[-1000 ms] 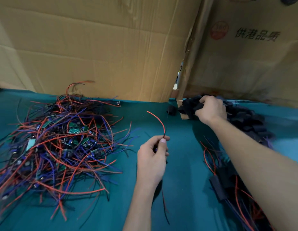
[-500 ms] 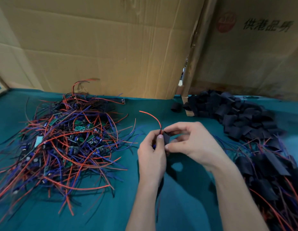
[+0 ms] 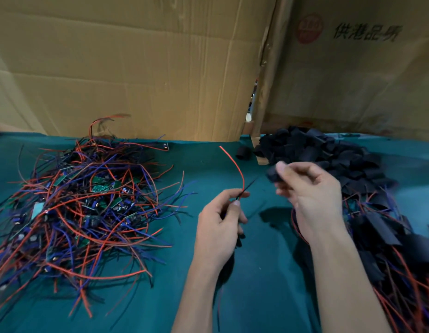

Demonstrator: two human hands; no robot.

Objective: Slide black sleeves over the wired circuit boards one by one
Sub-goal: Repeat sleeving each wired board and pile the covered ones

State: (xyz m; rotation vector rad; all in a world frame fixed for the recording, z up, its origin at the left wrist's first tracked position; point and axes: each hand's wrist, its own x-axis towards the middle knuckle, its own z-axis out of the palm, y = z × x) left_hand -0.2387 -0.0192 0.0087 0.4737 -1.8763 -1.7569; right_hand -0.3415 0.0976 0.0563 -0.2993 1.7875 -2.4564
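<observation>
Two hands raised over green counter [image 3: 268, 284]. Red wire [image 3: 235, 165] of one board pinched in left hand [image 3: 219, 227], free end pointed up and away. Black sleeve [image 3: 273, 175] pinched in right hand [image 3: 309, 195], just right of wire, apart. Board itself hidden in fist.
</observation>
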